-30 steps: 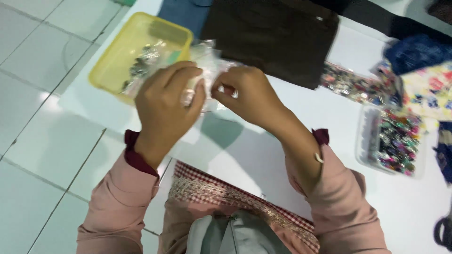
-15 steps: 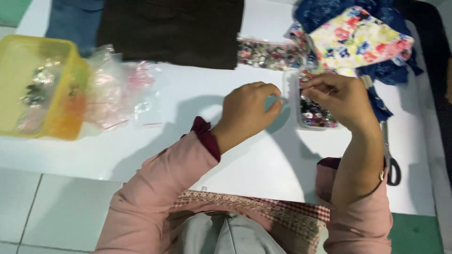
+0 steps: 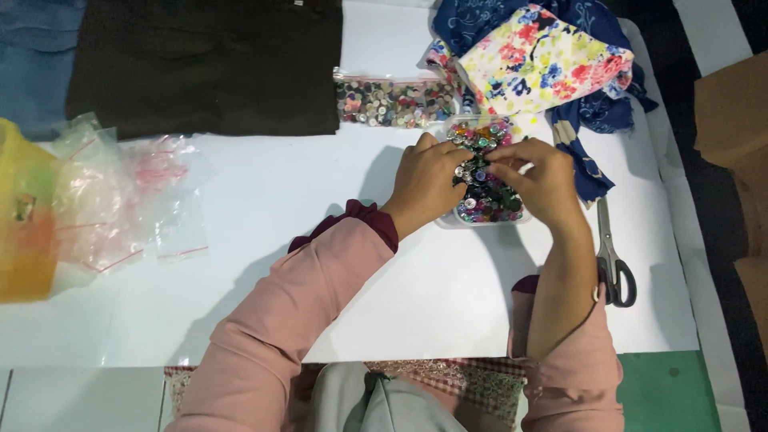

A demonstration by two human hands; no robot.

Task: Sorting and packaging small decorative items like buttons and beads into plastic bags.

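Observation:
A clear plastic tray (image 3: 478,218) heaped with small colourful buttons sits on the white table (image 3: 320,280), just in front of the fabrics. Both my hands are over it. My left hand (image 3: 424,182) lies at the tray's left side with curled fingertips among the buttons; whether it holds one is hidden. My right hand (image 3: 542,182) comes in from the right, thumb and forefinger pinched together on a small button above the pile.
A zip bag of buttons (image 3: 392,102) lies behind the tray. Floral fabric (image 3: 544,56) sits on blue cloth (image 3: 596,120) at the back right. Scissors (image 3: 614,260) lie right of my arm. Dark fabric (image 3: 204,64), small clear bags (image 3: 120,200) and a yellow tub (image 3: 24,232) are to the left.
My hands left the clear bags by the yellow tub, moved right across the table and came down onto the button tray. The view swung right with them.

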